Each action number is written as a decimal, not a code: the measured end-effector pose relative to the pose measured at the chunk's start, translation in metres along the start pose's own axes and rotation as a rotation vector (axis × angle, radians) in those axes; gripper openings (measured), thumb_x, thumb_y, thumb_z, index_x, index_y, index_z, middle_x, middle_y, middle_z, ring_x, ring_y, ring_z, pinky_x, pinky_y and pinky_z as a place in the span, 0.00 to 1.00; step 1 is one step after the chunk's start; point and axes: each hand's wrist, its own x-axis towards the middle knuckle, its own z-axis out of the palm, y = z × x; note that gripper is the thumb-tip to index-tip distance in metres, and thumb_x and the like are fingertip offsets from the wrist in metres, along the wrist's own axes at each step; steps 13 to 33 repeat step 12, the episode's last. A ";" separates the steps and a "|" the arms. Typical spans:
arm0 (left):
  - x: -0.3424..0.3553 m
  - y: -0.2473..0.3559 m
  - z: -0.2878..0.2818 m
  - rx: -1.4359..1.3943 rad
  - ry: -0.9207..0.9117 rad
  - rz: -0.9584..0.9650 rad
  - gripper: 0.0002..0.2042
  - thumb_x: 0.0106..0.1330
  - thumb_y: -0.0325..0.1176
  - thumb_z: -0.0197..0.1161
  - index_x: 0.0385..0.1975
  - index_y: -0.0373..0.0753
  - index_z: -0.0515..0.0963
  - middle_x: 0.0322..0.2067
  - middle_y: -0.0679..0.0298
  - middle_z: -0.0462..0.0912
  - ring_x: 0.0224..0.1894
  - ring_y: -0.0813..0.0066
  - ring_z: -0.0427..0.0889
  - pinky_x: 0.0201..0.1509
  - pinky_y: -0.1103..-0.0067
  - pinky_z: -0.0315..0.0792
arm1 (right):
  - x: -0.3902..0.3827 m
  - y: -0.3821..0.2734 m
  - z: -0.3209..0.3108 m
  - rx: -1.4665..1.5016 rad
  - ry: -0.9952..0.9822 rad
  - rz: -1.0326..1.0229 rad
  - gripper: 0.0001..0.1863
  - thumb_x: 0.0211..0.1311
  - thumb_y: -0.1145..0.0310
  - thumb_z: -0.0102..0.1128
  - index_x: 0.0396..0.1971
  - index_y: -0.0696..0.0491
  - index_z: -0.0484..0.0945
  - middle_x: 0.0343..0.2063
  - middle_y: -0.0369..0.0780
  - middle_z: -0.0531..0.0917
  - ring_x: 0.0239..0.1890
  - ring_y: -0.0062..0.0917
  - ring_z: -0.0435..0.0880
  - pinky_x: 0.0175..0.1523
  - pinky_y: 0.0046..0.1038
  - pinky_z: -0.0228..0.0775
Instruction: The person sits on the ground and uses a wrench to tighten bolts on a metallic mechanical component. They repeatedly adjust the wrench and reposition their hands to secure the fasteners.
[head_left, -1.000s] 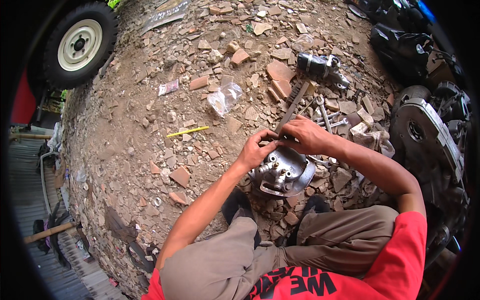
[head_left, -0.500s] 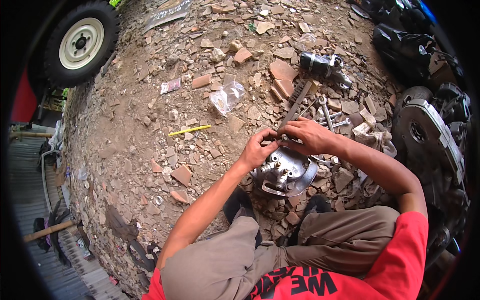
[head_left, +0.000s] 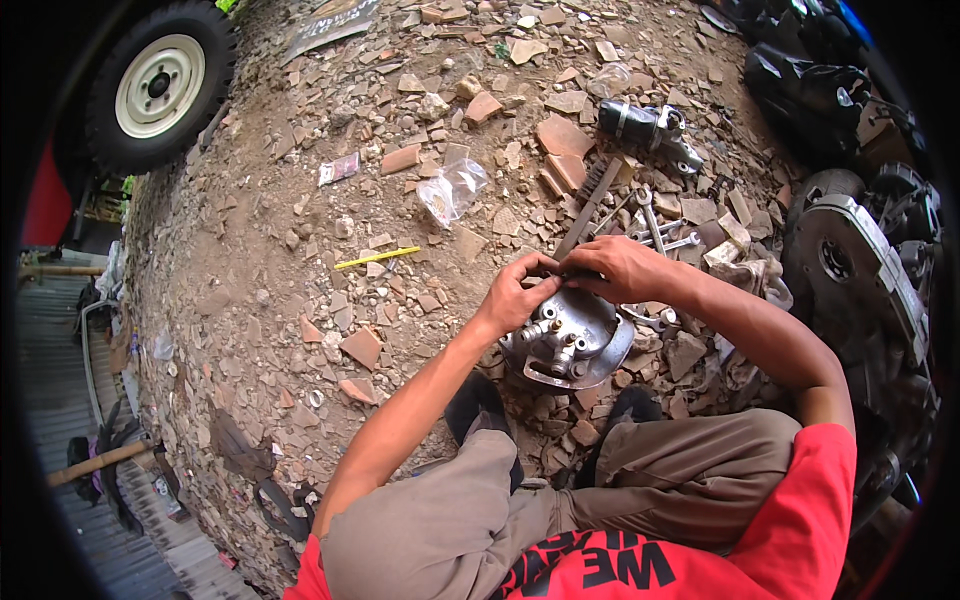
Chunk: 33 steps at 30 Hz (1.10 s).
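My left hand [head_left: 522, 292] and my right hand [head_left: 615, 270] meet over the far edge of a rounded silver metal part [head_left: 580, 325] on the ground between my feet. This part has two upright fittings with brass-coloured tips and a slotted lip on its near side. The fingers of both hands are closed in a pinch, their tips together. Whatever is between them is too small or too hidden to make out. Just beyond my fingers lies a wire brush [head_left: 588, 205], bristles at the far end. Several wrenches [head_left: 655, 225] lie beside it.
Broken tile and stones cover the ground. A cylindrical motor-like part [head_left: 645, 132] lies beyond the brush. At right stand dark machine parts [head_left: 840, 260] and a black plastic bag [head_left: 805, 100]. Leftward are a yellow stick [head_left: 378, 257], a clear plastic bag [head_left: 452, 190] and a wheel [head_left: 160, 85].
Both hands stay together over the metal part's far edge. The fingers have shifted only slightly, and the view has moved a little.
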 end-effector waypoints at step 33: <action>0.000 -0.005 0.003 -0.083 0.035 -0.024 0.12 0.69 0.34 0.66 0.47 0.35 0.80 0.40 0.65 0.84 0.44 0.81 0.80 0.52 0.79 0.74 | -0.004 0.007 0.003 -0.022 -0.017 0.051 0.20 0.62 0.64 0.67 0.52 0.53 0.76 0.40 0.46 0.82 0.42 0.44 0.84 0.48 0.40 0.76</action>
